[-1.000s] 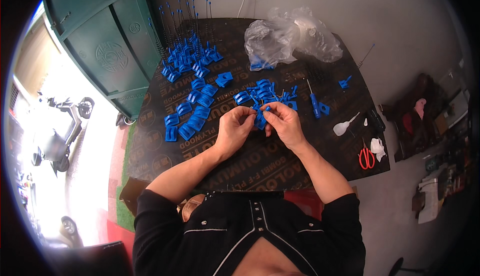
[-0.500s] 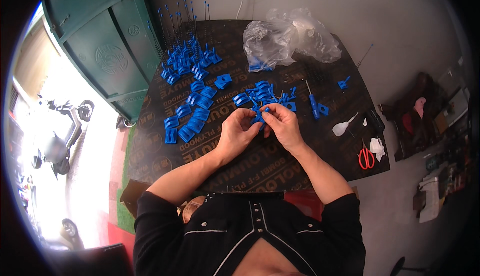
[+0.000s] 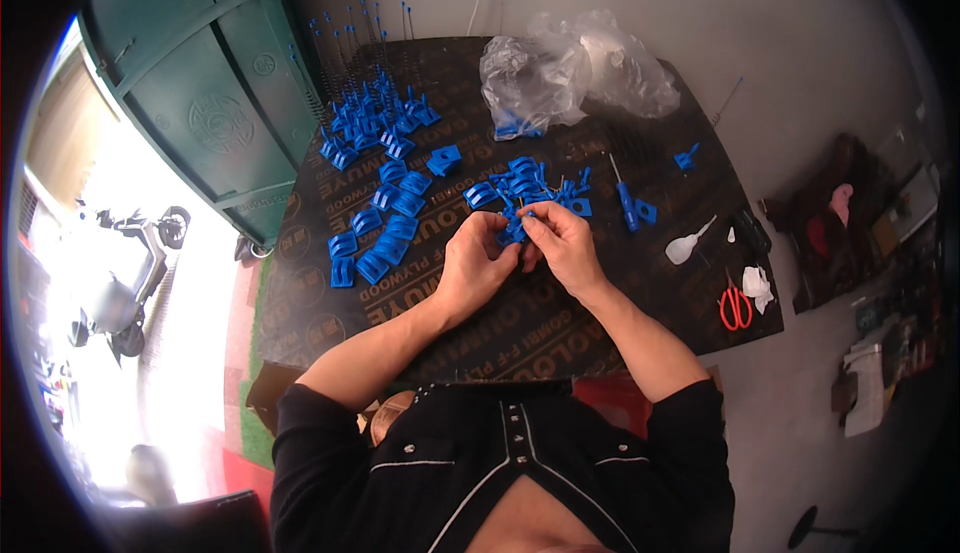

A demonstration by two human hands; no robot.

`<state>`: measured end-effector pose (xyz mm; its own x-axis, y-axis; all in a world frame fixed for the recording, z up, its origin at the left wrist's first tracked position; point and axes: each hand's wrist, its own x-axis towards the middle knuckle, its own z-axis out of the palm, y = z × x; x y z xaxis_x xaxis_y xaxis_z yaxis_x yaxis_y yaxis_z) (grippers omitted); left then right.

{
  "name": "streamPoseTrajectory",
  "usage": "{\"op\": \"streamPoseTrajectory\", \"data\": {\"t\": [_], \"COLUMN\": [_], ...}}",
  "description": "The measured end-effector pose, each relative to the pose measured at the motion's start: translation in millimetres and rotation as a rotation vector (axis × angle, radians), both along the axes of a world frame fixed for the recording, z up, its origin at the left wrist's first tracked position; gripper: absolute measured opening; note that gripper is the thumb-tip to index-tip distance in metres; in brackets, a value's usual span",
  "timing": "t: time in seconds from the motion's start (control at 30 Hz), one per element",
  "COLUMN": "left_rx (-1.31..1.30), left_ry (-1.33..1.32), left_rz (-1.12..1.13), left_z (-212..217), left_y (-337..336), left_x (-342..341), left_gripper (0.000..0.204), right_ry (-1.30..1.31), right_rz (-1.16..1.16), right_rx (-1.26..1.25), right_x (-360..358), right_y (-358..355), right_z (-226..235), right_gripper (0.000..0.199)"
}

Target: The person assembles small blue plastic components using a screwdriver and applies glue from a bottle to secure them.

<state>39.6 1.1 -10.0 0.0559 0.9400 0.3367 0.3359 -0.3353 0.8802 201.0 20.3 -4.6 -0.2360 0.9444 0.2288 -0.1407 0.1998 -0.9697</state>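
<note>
Both my hands meet over the middle of the dark table [image 3: 480, 338]. My left hand [image 3: 478, 261] and my right hand [image 3: 560, 243] pinch a small blue plastic part [image 3: 511, 230] between their fingertips. Its exact shape is mostly hidden by my fingers. Just beyond it lies a pile of blue plastic parts [image 3: 524, 183], some with thin pins. Curved blue clip-like pieces [image 3: 388, 249] are spread to the left of my hands. To the right of the pile rests a screwdriver [image 3: 626, 203] with a blue handle, beside a flat blue piece [image 3: 646, 213].
At the far left stand many blue parts with thin springs and rods [image 3: 375, 113]. A clear plastic bag [image 3: 580, 73] lies at the back. On the right are a white squeeze bottle [image 3: 685, 247], red-handled scissors [image 3: 735, 310] and crumpled white tissue [image 3: 758, 290]. A green metal door [image 3: 225, 113] stands left.
My hands stay together on the blue part, with only slight finger shifts. The whole view has turned a little; nothing else on the table has visibly moved.
</note>
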Motion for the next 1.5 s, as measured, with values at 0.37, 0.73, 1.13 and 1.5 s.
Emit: {"op": "streamPoseTrajectory", "data": {"t": [0.37,0.73,1.13,1.5], "left_rx": [-0.039,-0.388,-0.553,-0.293], "left_ry": [-0.115,-0.412,-0.974,-0.650], "left_rz": [-0.042,-0.258,-0.342,-0.260], "left_z": [-11,4,9,6], "left_y": [5,2,15,3], "left_x": [-5,-7,-20,-12], "left_gripper": [0.031,0.025,0.015,0.023], "right_ry": [-0.264,-0.342,-0.751,-0.743], "right_rz": [-0.061,-0.112,-0.368,-0.232], "right_rx": [0.142,0.245,0.449,0.396], "right_x": [5,5,61,31], "right_y": [2,5,35,-2], "right_z": [2,0,28,31], "right_gripper": [0.027,0.031,0.020,0.015]}}
